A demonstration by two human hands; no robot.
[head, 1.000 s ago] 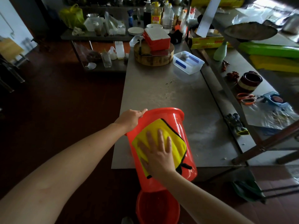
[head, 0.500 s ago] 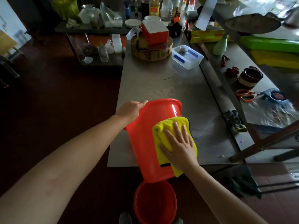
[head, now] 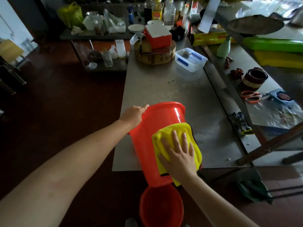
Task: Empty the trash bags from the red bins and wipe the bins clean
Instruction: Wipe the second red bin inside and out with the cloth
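Note:
A red bin [head: 147, 145] lies tilted on its side over the near edge of the steel table [head: 188, 95], its mouth pointing away from me. My left hand [head: 133, 114] grips the bin's rim at the left. My right hand [head: 177, 153] presses a yellow cloth [head: 195, 136] flat against the bin's outer wall on the right, fingers spread. A second red bin [head: 161, 208] stands upright on the floor just below, open at the top.
Farther along the table are a round wooden chopping block [head: 155, 53] with a red box on top and a clear plastic container [head: 191, 59]. A lower shelf at right holds scissors [head: 250, 96], bowls and gloves. Dark red floor lies to the left.
My right hand has slid the yellow cloth from the bin's middle round to its right side. The left hand keeps its hold on the rim. The view has shifted slightly.

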